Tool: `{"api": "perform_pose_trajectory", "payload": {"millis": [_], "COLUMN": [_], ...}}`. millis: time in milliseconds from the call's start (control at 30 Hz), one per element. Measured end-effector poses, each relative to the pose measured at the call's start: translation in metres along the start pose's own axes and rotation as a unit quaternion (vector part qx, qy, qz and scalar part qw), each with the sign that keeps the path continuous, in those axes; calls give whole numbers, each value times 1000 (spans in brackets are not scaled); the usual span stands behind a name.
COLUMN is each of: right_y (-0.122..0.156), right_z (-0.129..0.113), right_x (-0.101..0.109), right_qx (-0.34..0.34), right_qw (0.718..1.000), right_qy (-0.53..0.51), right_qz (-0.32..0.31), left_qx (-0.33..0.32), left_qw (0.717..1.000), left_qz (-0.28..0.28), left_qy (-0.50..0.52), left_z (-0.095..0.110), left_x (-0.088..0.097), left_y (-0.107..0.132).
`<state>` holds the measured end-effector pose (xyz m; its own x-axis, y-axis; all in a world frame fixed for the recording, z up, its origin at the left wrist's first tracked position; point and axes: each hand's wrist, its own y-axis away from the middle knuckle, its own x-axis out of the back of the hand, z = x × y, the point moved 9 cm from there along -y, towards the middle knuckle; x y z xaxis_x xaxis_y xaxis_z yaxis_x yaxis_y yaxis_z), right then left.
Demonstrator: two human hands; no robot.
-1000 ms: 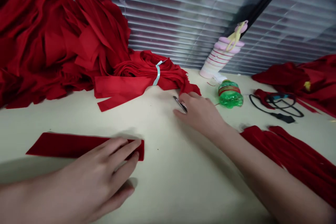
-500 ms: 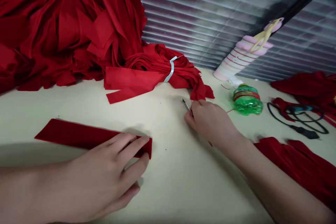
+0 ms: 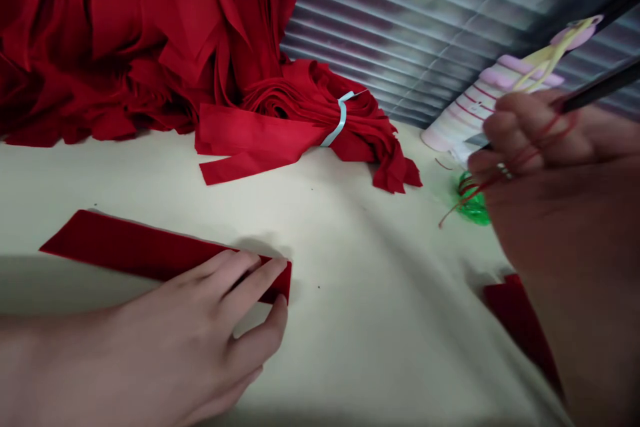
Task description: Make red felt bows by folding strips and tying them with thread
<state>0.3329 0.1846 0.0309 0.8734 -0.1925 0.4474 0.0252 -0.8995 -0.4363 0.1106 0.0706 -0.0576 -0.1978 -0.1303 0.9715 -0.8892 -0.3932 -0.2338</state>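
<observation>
Now L-hand (image 3: 200, 340) pins strip (image 3: 125, 247), R-hand (image 3: 550, 173) grips thread (image 3: 451, 213).

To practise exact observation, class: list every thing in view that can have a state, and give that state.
Red strip: lying flat on the table.
Left hand: open, fingers flat on the strip's end.
Bundle of strips: tied with a pale blue band.
Red heap: piled loose.
Right hand: raised, closed around a dark tool, red thread over its fingers.
Green bottle: partly hidden behind that hand.
Blinds: closed.

Cream table (image 3: 360, 320): red fabric strip (image 3: 135, 250), tied red bundle (image 3: 310, 123), red fabric heap (image 3: 115, 40), green bottle (image 3: 473, 203).
</observation>
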Motion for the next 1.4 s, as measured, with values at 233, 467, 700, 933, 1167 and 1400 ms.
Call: {"api": "perform_pose_trajectory", "payload": {"millis": [233,467,700,933,1167,1400], "right_y": [44,67,72,76,81,77], "right_z": [23,28,15,13,-5,-4], "right_x": [-90,-116,-124,-129,-133,-133], "right_qx": [-211,-192,-149,-130,-45,-44], "right_qw": [921,939,937,905,935,942], "right_qy": [-326,-266,-268,-322,-211,-192], "right_qz": [-6,-105,-168,-247,-280,-271], "left_qx": [0,28,38,32,37,44], "left_qw": [1000,999,999,999,999,998], "left_qz": [-13,-13,8,-5,16,-12], "left_qy": [15,13,25,24,30,35], "left_z": [1,-4,-2,-1,-1,-1], "left_x": [-4,-8,-6,-9,-12,-14], "left_y": [0,2,3,6,8,8]}}
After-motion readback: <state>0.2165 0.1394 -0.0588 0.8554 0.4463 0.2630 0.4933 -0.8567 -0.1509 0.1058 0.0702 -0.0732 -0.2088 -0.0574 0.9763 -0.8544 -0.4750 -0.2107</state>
